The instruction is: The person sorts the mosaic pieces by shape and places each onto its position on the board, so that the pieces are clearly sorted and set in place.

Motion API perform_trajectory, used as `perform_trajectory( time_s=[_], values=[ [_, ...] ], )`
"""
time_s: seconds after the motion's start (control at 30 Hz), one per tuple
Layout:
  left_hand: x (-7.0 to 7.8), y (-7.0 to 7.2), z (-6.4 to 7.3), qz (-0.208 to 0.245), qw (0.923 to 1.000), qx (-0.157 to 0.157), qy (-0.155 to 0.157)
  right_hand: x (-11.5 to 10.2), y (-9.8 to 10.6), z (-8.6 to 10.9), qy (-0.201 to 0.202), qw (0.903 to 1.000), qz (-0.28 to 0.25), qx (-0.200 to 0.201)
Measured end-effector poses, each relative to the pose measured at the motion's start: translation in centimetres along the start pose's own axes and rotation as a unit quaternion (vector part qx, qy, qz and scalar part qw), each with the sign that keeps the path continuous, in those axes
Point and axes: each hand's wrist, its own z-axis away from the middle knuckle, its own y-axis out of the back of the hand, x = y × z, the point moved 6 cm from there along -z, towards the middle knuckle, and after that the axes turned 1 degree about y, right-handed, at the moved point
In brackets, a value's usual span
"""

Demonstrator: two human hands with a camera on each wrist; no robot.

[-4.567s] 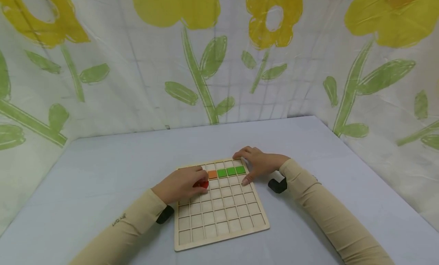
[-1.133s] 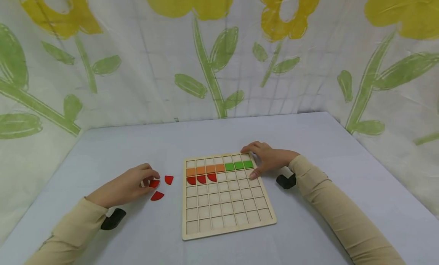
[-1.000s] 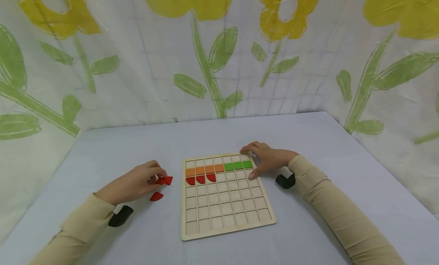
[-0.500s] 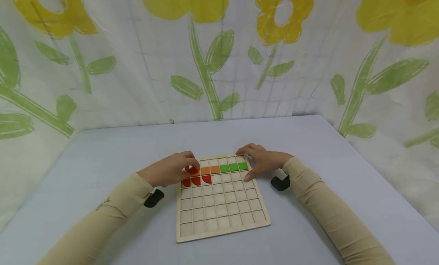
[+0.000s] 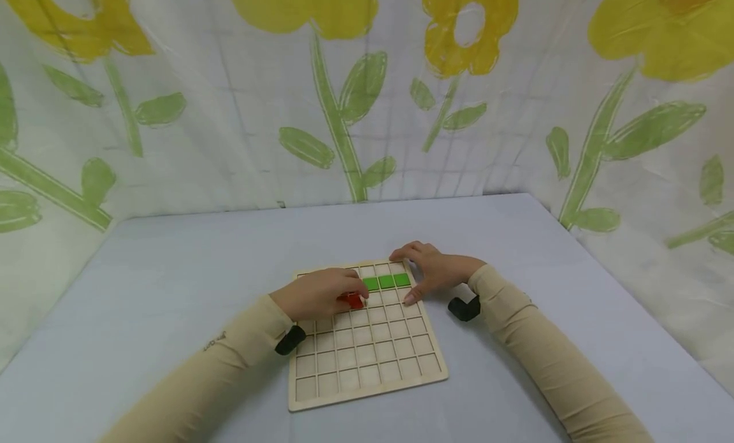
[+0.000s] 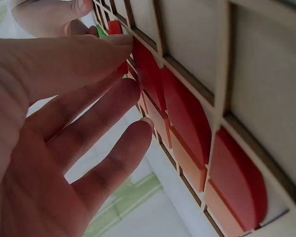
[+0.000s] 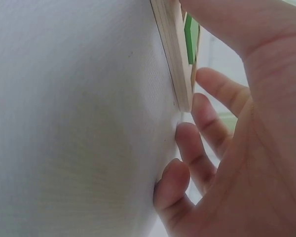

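In the head view, my left hand (image 5: 321,294) pinches a red tile (image 5: 352,301) between thumb and fingers, low over the upper part of a wooden grid board (image 5: 367,354). The left wrist view shows three red quarter-circle tiles (image 6: 187,113) in a row of cells beside orange tiles (image 6: 187,158); in the head view my hand covers them. Three green square tiles (image 5: 387,281) lie in cells to the right. At the board's upper right corner rests my right hand (image 5: 432,269), thumb on the right border, fingers spread at the far edge.
The board lies on a white-covered table (image 5: 201,271). A cloth backdrop with painted flowers (image 5: 344,130) stands behind it. Dark wrist cameras (image 5: 290,340) sit under both cuffs. My left forearm (image 5: 212,360) covers part of the table left of the board.
My left hand took up red tile from the table left of the board and moved right, over the board's upper cells. My right hand keeps its place at the corner.
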Motion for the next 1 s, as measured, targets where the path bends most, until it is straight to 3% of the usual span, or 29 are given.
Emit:
perform_trajectory(
  time_s=[0.13, 0.43, 1.0],
  values=[
    [0.2, 0.0, -0.4, -0.007, 0.9999, 0.003, 0.01, 0.0, 0.1, 0.1, -0.001, 1.0, 0.003, 0.001],
    [-0.5, 0.1, -0.6, -0.003, 0.997, -0.012, 0.077, -0.5, 0.2, 0.3, -0.003, 1.0, -0.001, -0.002],
    [-0.9, 0.3, -0.4, 0.005, 0.9954, -0.019, 0.094, -0.5, 0.1, 0.2, -0.011, 0.9999, 0.002, -0.002]
  ],
)
